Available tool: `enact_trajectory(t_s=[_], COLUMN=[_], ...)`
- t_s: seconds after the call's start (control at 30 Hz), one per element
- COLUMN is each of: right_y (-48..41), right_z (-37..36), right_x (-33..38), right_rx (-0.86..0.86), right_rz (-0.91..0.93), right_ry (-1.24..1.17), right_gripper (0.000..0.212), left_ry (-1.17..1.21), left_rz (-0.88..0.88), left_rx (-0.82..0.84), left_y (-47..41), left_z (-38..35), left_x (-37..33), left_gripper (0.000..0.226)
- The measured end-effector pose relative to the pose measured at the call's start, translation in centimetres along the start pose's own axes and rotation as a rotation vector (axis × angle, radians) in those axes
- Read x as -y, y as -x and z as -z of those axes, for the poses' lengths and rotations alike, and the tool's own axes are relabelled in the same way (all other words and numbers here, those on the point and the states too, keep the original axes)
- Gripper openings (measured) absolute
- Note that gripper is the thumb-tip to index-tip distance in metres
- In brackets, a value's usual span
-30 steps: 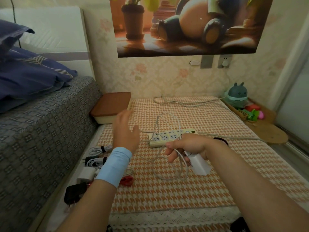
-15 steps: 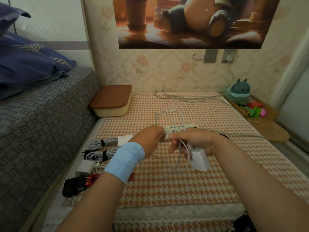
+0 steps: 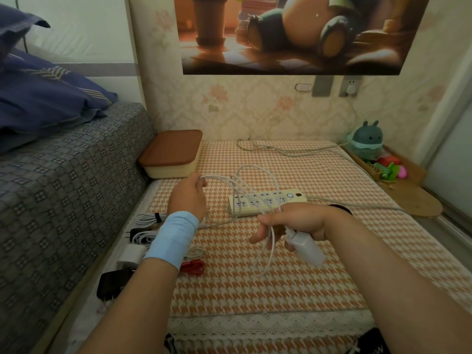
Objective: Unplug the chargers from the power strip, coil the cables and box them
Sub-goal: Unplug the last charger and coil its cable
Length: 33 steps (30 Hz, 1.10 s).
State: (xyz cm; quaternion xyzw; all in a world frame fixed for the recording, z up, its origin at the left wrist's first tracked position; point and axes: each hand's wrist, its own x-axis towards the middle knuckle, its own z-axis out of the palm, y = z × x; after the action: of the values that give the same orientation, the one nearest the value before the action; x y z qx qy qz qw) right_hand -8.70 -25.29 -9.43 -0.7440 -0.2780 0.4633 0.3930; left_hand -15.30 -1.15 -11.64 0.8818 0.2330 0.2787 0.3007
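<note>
White charger (image 3: 306,249) sits centre-right of frame, gripped in the right hand (image 3: 293,222) with loops of its white cable (image 3: 256,175) caught in the same fingers. The left hand (image 3: 189,198), centre-left, pinches the cable's other end, held taut. Power strip (image 3: 268,202) lies on the houndstooth mat (image 3: 255,282) just behind the hands. Lidded box (image 3: 171,153) is further up-left. Coiled chargers (image 3: 143,235) are at lower left by the bed.

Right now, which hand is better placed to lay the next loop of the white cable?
The left hand. It holds the free stretch of the cable and can probably carry it over. The right hand is full: it grips the charger and the finished loops.
</note>
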Motion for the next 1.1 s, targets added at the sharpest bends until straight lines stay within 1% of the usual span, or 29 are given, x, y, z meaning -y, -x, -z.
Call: enact_trajectory(t_s=[0.07,0.1,0.13,0.17,0.2,0.23,0.27,0.3,0.33,0.37,0.4,0.47,0.53,0.63,0.77,0.83,0.93,1.0,1.07,1.1], right_y=[-0.2,-0.3,-0.3,-0.3,-0.3,-0.2,-0.3,-0.3,-0.4,-0.5,-0.5,-0.6,-0.8,-1.0,-1.4,-1.4,-1.5,-1.5,-1.6,-1.6], right_z=[-0.3,-0.4,-0.5,-0.5,-0.6,-0.7,-0.7,-0.6,-0.6,-0.5,-0.4,-0.2,-0.1,-0.1,0.1,0.2,-0.3,-0.8,-1.1,-1.0], right_x=[-0.1,-0.1,-0.1,-0.1,-0.1,0.1,0.1,0.1,0.1,0.1,0.1,-0.1,-0.1,-0.2,-0.2,-0.2,0.0,0.3,0.5,0.5], right_rx=[-0.035,-0.037,-0.033,-0.034,-0.049,-0.080,-0.134,-0.204,-0.280,-0.350,-0.407,-0.494,-0.550,-0.597,-0.664,-0.679,-0.637,-0.559,-0.502,-0.498], right_rz=[0.012,0.023,0.030,0.031,0.032,0.036,0.041,0.047,0.051,0.051,0.046,0.029,0.012,-0.002,-0.016,-0.024,-0.042,-0.050,-0.033,-0.025], right_ry=[0.012,-0.008,-0.044,-0.094,-0.150,-0.197,-0.230,-0.247,-0.256,-0.267,-0.284,-0.323,-0.385,-0.460,-0.580,-0.617,-0.623,-0.588,-0.564,-0.543], right_gripper=[0.041,0.042,0.042,0.041,0.041,0.040,0.041,0.042,0.043,0.045,0.045,0.044,0.044,0.044,0.046,0.045,0.040,0.033,0.022,0.016], left_ry=[-0.142,-0.247,-0.334,-0.356,-0.339,-0.307,-0.265,-0.199,-0.128,-0.107,-0.164,-0.350,-0.413,-0.503,-0.307,-0.223,-0.209,-0.168,-0.112,-0.092], left_rz=[-0.008,-0.034,-0.068,-0.115,-0.187,-0.285,-0.379,-0.428,-0.421,-0.392,-0.405,-0.509,-0.520,-0.592,-0.760,-0.755,-0.652,-0.591,-0.587,-0.591], left_rx=[0.016,0.018,0.012,-0.005,-0.033,-0.054,-0.047,-0.015,0.042,0.105,0.131,0.161,0.232,0.195,0.103,0.070,0.087,0.128,0.192,0.251], left_y=[0.1,0.4,0.8,1.3,1.8,2.5,3.1,3.6,4.1,4.5,4.9,5.5,5.8,5.8,5.1,5.1,5.5,5.6,5.4,5.4], left_z=[-0.3,-0.4,-0.5,-0.5,-0.6,-0.7,-0.8,-0.8,-0.9,-1.1,-1.4,-2.0,-2.2,-2.3,-2.5,-2.6,-2.7,-2.9,-3.2,-3.4], left_x=[0.1,0.0,-0.3,-1.0,-1.9,-2.9,-3.7,-4.5,-5.0,-5.1,-5.1,-5.1,-5.2,-5.6,-5.4,-5.2,-5.3,-5.5,-5.1,-4.9], left_gripper=[0.025,0.028,0.040,0.055,0.063,0.061,0.051,0.038,0.033,0.038,0.047,0.060,0.062,0.049,0.028,0.024,0.024,0.023,0.022,0.024])
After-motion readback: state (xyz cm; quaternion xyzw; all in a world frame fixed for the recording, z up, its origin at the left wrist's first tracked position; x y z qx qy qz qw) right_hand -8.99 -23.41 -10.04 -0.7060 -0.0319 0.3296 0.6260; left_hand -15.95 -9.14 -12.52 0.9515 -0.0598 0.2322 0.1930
